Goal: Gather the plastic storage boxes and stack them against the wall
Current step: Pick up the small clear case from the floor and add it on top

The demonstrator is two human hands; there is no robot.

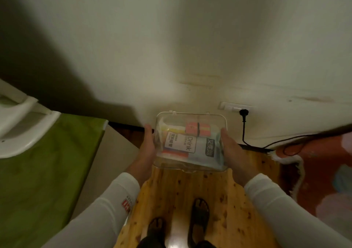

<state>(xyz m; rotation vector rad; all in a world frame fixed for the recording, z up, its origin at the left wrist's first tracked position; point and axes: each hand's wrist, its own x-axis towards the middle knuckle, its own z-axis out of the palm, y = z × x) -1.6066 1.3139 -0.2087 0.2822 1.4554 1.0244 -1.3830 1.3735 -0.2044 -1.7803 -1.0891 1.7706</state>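
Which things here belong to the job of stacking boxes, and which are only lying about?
For the job:
- clear box, held between left hand and right hand
- wall

Lying about:
- plug and black cable
- green bed cover
- red rug

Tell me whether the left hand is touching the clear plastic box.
Touching. The head view shows the left hand pressed against the left side of the clear plastic box, with no gap between them.
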